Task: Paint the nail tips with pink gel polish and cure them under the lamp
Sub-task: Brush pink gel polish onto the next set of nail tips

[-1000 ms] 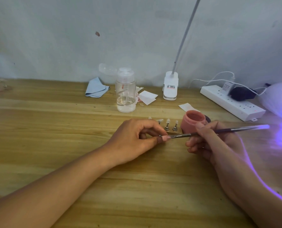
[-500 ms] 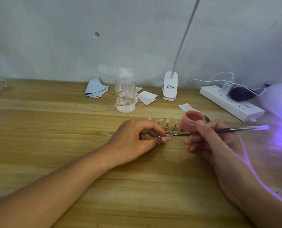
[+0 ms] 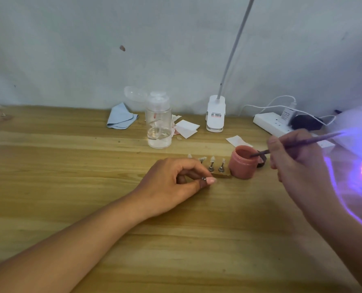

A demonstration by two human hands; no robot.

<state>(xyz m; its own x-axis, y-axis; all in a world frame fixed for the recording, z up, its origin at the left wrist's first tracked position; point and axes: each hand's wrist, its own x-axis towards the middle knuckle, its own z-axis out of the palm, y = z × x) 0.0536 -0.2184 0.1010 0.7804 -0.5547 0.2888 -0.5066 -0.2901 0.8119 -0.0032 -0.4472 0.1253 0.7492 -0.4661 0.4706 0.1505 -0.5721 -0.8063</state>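
We are gripping the slim, dark brush [image 3: 315,139] in our right hand [image 3: 298,159], its long axis slanting from upper right down-left, with the bristles pointing into the round pink jar [image 3: 242,163]. Our left hand [image 3: 171,182] is pinching a glossy pink nail tip [image 3: 210,180], which is pointing right just beyond our fingertips, low over the wooden table [image 3: 70,166].

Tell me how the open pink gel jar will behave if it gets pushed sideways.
The pink gel jar looks squat and wide, so it would probably slide on the smooth wooden table rather than tip. It seems small and likely light, so the brush dipped in it might shift it. It stands open, so a hard knock could spill gel.
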